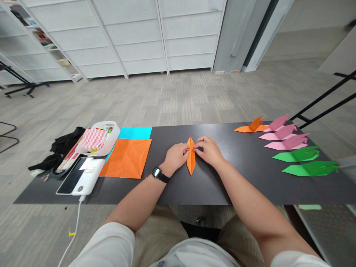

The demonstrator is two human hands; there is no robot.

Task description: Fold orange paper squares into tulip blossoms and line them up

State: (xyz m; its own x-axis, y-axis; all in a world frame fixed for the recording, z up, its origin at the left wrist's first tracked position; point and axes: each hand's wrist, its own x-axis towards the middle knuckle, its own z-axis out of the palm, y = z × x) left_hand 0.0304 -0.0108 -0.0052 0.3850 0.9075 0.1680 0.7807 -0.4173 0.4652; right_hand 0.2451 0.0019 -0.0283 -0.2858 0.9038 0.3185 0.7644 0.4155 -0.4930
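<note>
A narrow, pointed fold of orange paper (190, 160) lies on the dark table (211, 185) in front of me. My left hand (175, 156), with a black watch on the wrist, pinches its left edge near the upper half. My right hand (209, 150) pinches the right edge at the same height. Both hands have their fingers curled onto the paper.
A creased orange sheet (127, 158) lies over a cyan sheet (136, 132) to the left. Beyond them sit a white tray (98, 138) of patterned paper, a phone on a white power bank (80, 177) and black cloth (63, 147). Folded orange (251, 127), pink (283, 135) and green (306, 161) paper figures line the right side.
</note>
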